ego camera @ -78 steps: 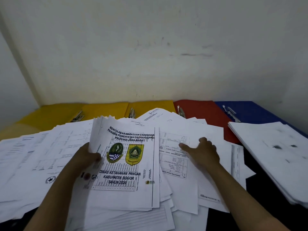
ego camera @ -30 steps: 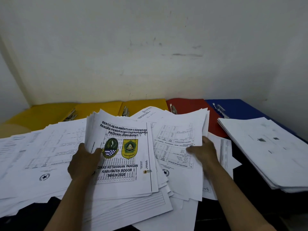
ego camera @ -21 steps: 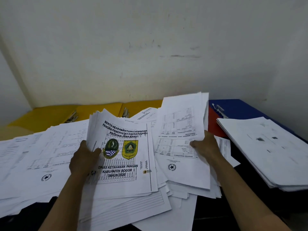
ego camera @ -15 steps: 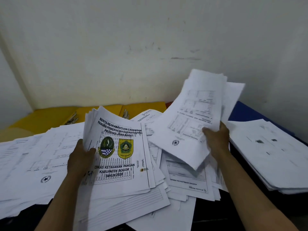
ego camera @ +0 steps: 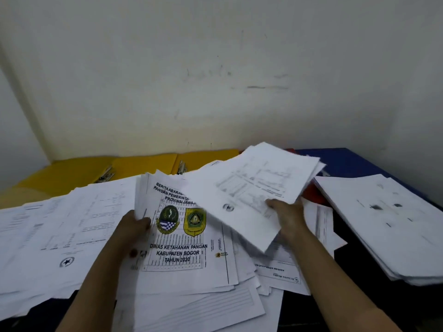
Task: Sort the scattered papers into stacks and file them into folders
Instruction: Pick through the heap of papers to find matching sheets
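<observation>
Where the dark tabletop (ego camera: 407, 305) shows at the near edge, loose white papers (ego camera: 60, 226) spill across most of it in overlapping layers. On the near middle, the left hand (ego camera: 130, 232) grips the left edge of a tilted bundle whose cover sheet (ego camera: 182, 238) bears two crests and bold printed titles; its fingers curl behind the pages with the thumb in front. Just right, the right hand (ego camera: 287, 212) pinches a lifted sheaf of printed forms (ego camera: 254, 188), held raised and slanted above the pile, partly over the cover sheet. A separate, neater stack (ego camera: 388, 224) lies at the right. Beyond, open yellow folders (ego camera: 141, 164) and a blue folder (ego camera: 354, 161) line the scuffed pale wall (ego camera: 215, 68), with a red one (ego camera: 311, 192) barely showing.
</observation>
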